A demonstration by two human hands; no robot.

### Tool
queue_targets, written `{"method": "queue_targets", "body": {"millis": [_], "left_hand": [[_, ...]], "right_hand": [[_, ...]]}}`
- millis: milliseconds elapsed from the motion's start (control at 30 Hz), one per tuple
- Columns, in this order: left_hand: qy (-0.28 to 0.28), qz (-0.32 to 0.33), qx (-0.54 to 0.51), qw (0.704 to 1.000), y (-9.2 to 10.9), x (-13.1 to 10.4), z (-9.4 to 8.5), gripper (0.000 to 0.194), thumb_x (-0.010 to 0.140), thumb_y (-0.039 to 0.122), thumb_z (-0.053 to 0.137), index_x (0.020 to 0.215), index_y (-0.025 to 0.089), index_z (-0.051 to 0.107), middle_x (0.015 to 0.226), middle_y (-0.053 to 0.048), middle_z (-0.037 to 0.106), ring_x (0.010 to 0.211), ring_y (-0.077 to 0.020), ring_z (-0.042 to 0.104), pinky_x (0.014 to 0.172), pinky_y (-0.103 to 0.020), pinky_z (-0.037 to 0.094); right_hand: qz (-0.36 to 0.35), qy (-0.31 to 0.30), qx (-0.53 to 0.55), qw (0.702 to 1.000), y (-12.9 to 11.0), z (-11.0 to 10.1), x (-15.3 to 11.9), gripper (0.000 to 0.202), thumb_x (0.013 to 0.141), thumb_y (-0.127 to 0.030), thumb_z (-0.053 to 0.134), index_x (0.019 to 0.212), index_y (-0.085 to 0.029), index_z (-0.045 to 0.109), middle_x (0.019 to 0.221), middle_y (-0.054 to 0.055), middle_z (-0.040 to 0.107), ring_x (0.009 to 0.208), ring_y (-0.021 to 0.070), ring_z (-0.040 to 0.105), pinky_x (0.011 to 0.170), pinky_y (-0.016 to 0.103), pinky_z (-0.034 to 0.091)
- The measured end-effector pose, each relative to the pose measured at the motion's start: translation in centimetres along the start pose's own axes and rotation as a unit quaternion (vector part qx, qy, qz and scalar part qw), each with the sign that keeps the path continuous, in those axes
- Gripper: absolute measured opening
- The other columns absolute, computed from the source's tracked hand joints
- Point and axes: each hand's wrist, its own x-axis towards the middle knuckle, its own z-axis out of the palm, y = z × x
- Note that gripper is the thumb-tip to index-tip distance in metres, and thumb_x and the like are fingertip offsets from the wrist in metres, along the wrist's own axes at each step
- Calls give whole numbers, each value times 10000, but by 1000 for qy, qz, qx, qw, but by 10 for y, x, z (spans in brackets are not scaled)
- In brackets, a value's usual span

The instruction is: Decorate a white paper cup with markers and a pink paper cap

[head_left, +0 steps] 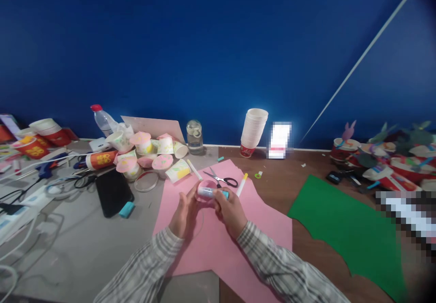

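Note:
Above the pink sheet, my left hand [184, 210] grips a small round pink paper piece [201, 197] by its edge, thumb raised. My right hand [231, 212] is closed around a glue stick [207, 192] with a pale label and a blue end, which lies across the pink piece. Just beyond both hands, black-handled scissors [227, 181] rest partly spread on the pink sheet [218, 257]. A yellow-capped white marker [242, 185] lies to their right, and another pale marker [194, 169] to their left.
Left are paper cups with pink tops [162, 161], a black phone [114, 193], a blue cap [126, 210] and cables. A glass jar [195, 138] and stacked white cups [254, 128] stand by the blue wall. Right are green paper [344, 235] and decorated cups [344, 146].

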Motion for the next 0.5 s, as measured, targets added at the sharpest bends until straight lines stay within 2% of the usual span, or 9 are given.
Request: {"method": "queue_targets", "body": {"millis": [67,100,133,200,267,300,367,433,500], "left_hand": [[-11,0,2,1000,-1,-1,2,788,573,738,543,1173,234,468,1202,-77,531,1164,-328,375,961,-465,333],[-14,0,2,1000,-2,-1,3,792,574,733,551,1183,235,457,1199,-77,533,1149,-327,393,953,-463,344],[-17,1,-1,1000,-2,-2,4,790,580,728,552,1191,238,448,1198,-75,533,1133,-325,412,946,-460,353],[-19,4,-11,1000,-4,-1,4,767,605,717,540,1199,244,435,1200,-68,531,1100,-317,443,937,-455,366],[-18,2,-22,1000,-6,-1,2,759,612,717,531,1191,235,445,1188,-71,540,1074,-315,463,925,-453,377],[-17,0,-26,1000,-7,0,2,764,610,720,531,1188,225,450,1184,-77,543,1072,-316,463,924,-453,377],[-12,-5,-31,999,-6,1,1,787,599,728,531,1186,209,452,1190,-87,537,1092,-319,444,938,-448,362],[3,-10,-36,999,-4,2,0,799,589,737,528,1186,212,450,1223,-78,510,1147,-306,391,978,-427,318],[15,-11,-37,999,-2,3,0,803,580,747,521,1178,215,456,1248,-63,487,1194,-286,337,1015,-395,269]], "right_hand": [[-7,-12,-24,1000,1,1,3,332,787,-451,414,621,-200,553,323,-113,414,214,72,243,252,178,264],[-21,-14,-42,999,2,1,4,355,804,-452,375,624,-198,546,321,-114,409,208,70,232,246,180,262],[-38,-13,-58,998,1,0,4,347,807,-445,375,645,-194,553,337,-104,434,215,77,262,256,185,283],[-84,-5,-94,992,-1,-2,2,260,784,-408,456,740,-189,589,454,-49,562,306,115,428,344,211,380],[-137,-5,-131,982,-5,-5,0,203,725,-358,573,848,-205,630,687,21,676,552,184,588,533,271,467],[-162,-11,-149,975,-8,-7,-1,222,698,-334,613,886,-221,648,783,38,693,676,216,609,637,306,472],[-204,-29,-186,961,-13,-10,-2,259,683,-301,640,935,-251,672,853,45,703,802,253,601,770,359,435],[-230,-39,-216,948,-16,-12,-2,270,696,-277,631,963,-265,673,874,47,709,831,264,598,808,380,415],[-237,-35,-231,943,-16,-12,0,261,715,-259,614,972,-258,661,905,47,707,817,260,606,773,367,436]]}}
